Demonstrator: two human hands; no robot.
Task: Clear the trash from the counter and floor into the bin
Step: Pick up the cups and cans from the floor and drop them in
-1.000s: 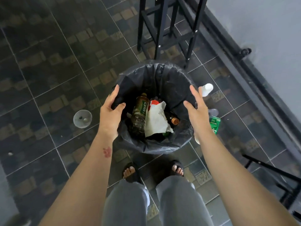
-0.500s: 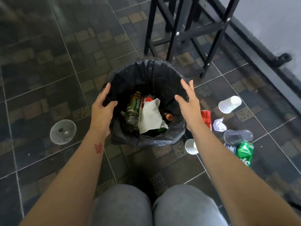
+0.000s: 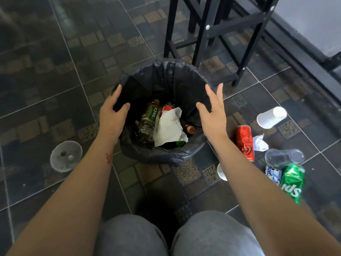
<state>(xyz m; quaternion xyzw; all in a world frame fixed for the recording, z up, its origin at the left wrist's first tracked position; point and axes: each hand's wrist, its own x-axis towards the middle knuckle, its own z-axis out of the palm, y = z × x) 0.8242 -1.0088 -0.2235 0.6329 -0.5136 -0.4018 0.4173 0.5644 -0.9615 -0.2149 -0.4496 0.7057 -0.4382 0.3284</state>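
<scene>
A bin [image 3: 162, 154] lined with a black bag stands on the dark tiled floor in front of my knees. Inside lie a green-labelled bottle [image 3: 149, 121], crumpled white paper [image 3: 170, 126] and a brown bottle with a copper cap [image 3: 191, 129]. My left hand [image 3: 112, 115] grips the bin's left rim, thumb inside. My right hand [image 3: 214, 111] hovers at the right rim with fingers spread and holds nothing. Right of the bin lie a red can [image 3: 245, 143], a white paper cup [image 3: 271, 117], a paper wad [image 3: 260, 143], a clear plastic cup [image 3: 284, 157] and a green can [image 3: 292, 182].
A clear plastic lid [image 3: 66, 156] lies on the floor to the left. A small white cup [image 3: 221, 171] peeks from behind my right forearm, and a blue-white packet [image 3: 273, 174] sits by the green can. Black stool legs [image 3: 203, 34] stand just behind the bin.
My view has dropped lower and shifted right, bringing the trash beside the bin into sight. My right hand has come off the rim and spread its fingers; the left stays on the rim.
</scene>
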